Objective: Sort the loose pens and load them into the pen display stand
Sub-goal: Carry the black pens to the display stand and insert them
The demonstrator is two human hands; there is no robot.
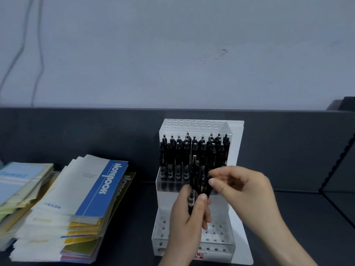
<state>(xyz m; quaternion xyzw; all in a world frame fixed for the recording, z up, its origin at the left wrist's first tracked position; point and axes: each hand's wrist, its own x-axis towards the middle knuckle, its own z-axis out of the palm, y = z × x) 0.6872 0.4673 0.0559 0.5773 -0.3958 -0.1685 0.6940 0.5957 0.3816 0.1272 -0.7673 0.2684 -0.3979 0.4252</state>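
A clear acrylic pen display stand [237, 150] stands on the dark desk, with tiers of holes. Its middle tier holds several black pens [178, 150] upright. The top tier [194, 124] and the lower front tier [217, 235] show open holes. My left hand [189, 217] grips a small bunch of black pens [197, 181] in front of the stand, tips down. My right hand [242, 189] pinches the top of one pen in that bunch between thumb and fingertips.
Stacks of notebooks [80, 204] lie on the desk to the left of the stand, with more pale booklets [21, 181] at the far left. A dark partition [96, 131] runs behind the desk. Cables [38, 54] hang on the wall.
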